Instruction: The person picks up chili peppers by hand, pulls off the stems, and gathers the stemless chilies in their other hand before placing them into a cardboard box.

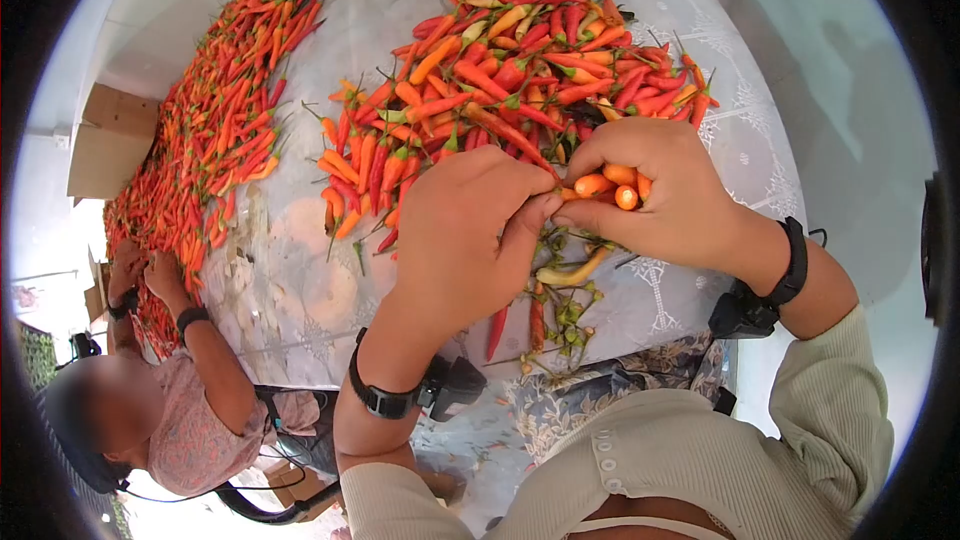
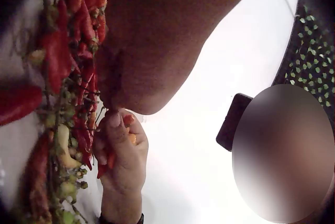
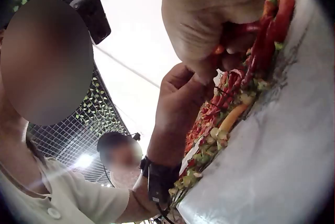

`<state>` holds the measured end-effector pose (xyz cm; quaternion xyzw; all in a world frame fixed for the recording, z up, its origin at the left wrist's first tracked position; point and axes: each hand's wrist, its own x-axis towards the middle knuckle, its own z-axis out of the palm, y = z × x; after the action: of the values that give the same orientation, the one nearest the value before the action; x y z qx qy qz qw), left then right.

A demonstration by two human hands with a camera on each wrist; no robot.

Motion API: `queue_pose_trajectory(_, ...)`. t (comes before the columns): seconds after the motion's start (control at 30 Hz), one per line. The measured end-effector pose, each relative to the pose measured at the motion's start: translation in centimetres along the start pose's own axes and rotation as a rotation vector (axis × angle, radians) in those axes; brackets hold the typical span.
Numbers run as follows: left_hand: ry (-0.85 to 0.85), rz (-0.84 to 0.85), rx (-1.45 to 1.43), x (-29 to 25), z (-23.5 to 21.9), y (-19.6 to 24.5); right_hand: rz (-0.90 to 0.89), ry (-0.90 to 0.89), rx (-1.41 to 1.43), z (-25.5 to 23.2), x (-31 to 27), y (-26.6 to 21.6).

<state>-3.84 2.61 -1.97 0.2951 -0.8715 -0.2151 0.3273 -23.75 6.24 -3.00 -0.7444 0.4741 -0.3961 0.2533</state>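
My right hand (image 1: 600,190) grips a small bunch of orange chilies (image 1: 606,183) above the table's near edge, just in front of the big pile. My left hand (image 1: 545,205) meets it from the left, thumb and fingers pinching the end of one of those chilies; what exactly sits between the fingertips is hidden. In the left wrist view the right hand (image 2: 123,150) curls around red and orange chilies (image 2: 107,164) below my left palm. Seen from the right wrist, the left hand (image 3: 180,90) reaches up to the right hand (image 3: 220,41).
A heap of red and orange chilies (image 1: 520,60) lies on the pale patterned tablecloth (image 1: 740,140). Green stems (image 1: 565,310) litter the near edge. A second long pile (image 1: 230,110) runs along the left, where another person (image 1: 190,410) works. Cardboard (image 1: 110,140) lies beyond.
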Motion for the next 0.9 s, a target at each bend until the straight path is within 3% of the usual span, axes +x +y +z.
queue_pose_trajectory(0.43,-0.081,0.026,0.033,0.17,-0.37,0.17,-0.007,-0.041,-0.012,0.07,-0.12,0.17)
queue_pose_trajectory(0.53,-0.041,0.124,0.135,0.39,-0.07,0.23,-0.022,-0.039,-0.033,0.07,-0.1,0.3)
queue_pose_trajectory(0.9,-0.105,-0.117,-0.179,0.21,-0.55,0.1,-0.107,-0.106,0.026,-0.42,0.16,-0.15)
